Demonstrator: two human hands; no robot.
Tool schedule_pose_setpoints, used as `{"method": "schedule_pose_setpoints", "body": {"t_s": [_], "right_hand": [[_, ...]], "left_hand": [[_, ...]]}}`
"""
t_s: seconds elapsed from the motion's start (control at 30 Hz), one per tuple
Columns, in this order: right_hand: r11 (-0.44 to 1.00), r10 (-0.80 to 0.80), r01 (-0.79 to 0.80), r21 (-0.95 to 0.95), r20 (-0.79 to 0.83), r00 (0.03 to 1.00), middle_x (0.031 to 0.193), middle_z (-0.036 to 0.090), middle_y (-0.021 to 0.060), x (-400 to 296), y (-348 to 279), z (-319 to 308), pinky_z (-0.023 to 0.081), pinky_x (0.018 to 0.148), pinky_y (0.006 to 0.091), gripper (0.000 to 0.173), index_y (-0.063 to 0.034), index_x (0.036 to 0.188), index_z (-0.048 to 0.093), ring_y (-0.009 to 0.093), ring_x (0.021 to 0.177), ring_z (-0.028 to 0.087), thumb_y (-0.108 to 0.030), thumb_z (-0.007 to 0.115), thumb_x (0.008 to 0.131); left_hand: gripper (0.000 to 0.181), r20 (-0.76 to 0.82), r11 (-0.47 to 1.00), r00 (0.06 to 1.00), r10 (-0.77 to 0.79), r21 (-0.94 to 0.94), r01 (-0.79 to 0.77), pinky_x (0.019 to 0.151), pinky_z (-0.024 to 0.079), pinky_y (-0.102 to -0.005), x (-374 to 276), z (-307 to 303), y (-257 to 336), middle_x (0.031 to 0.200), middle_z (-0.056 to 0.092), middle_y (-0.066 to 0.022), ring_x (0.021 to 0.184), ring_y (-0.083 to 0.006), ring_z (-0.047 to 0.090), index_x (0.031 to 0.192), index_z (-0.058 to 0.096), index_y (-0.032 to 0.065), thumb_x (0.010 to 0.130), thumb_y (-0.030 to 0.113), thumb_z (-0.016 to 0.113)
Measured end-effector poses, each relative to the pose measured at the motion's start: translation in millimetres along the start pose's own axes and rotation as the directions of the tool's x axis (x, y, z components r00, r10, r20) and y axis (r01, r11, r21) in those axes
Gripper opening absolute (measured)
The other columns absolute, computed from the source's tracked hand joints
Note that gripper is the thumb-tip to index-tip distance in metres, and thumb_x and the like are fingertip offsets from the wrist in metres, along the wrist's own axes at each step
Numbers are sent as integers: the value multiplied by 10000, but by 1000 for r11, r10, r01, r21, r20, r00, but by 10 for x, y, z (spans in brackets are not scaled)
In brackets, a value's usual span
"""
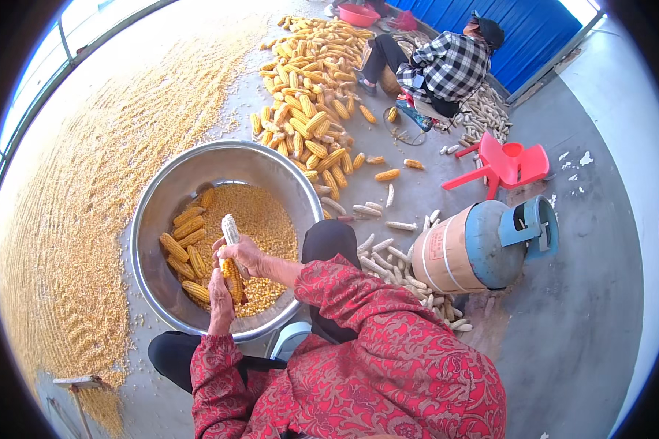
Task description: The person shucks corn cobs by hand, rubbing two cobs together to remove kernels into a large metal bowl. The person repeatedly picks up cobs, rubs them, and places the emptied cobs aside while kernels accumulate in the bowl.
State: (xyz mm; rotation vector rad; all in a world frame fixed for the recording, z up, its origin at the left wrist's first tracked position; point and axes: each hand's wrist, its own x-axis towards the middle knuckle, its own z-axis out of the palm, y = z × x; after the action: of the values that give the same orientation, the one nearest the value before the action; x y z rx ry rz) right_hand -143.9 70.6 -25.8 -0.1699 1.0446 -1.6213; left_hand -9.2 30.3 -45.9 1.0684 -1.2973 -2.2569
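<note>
Over a wide stainless steel basin [233, 144], my left hand [221, 300] grips a yellow corn cob [233, 280] with dark kernel-less patches near its lower end. My right hand [244, 255] is closed around a pale, stripped corncob [230, 229], which sticks up past the fingers and presses against the yellow cob. Loose corn kernels [263, 219] cover the basin's bottom. Several unshelled cobs [189, 226] lie along the basin's left inner side. My fingers partly hide both held cobs.
Kernels [88, 219] spread across the floor at left, near a wooden rake [78, 382]. Beyond the basin rises a heap of corn cobs [302, 104]. Stripped cobs [384, 255], a gas cylinder [486, 241] and a red plastic chair [505, 162] stand right. Another person [445, 66] sits beyond.
</note>
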Motion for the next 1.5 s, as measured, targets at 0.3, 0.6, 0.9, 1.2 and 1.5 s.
{"method": "schedule_pose_setpoints", "body": {"t_s": [0.3,0.6,0.9,1.2,1.5], "right_hand": [[987,-76,72,-143,-25,997,828,606,74,97,239,-21,485,720,311,188,-9,947,615,187,778,598,-23,642,761],[972,-77,59,-227,-72,994,889,622,78,149,312,-151,482,786,314,207,-8,951,620,181,846,603,-20,647,746],[988,-64,52,-146,-80,995,820,618,88,81,218,-90,510,728,334,165,-7,916,607,210,786,625,-14,637,753],[997,76,-77,-1,-78,994,832,621,121,58,155,-151,536,679,373,185,-12,963,569,246,743,643,5,604,783],[999,36,-38,-17,-88,995,851,629,128,95,193,-98,539,703,378,190,-7,972,577,246,767,645,4,607,785]], "left_hand": [[522,64,991,990,-128,39,126,380,464,-267,-91,23,161,697,552,-43,466,-137,534,1057,530,72,943,565,399],[623,27,930,990,138,341,-139,447,494,-278,-1,-40,-47,741,567,-28,587,-135,566,1101,554,33,959,586,308],[524,125,996,992,23,80,-34,485,536,-306,-99,1,40,767,585,-77,601,-170,609,1105,510,32,963,521,389],[453,195,992,981,-7,127,-18,523,519,-340,-129,-29,12,792,602,-126,645,-221,628,1075,508,20,995,438,353],[526,-19,832,967,253,515,-207,632,483,-387,30,-89,-174,753,590,-125,708,-253,633,1024,555,5,993,460,294]]}}
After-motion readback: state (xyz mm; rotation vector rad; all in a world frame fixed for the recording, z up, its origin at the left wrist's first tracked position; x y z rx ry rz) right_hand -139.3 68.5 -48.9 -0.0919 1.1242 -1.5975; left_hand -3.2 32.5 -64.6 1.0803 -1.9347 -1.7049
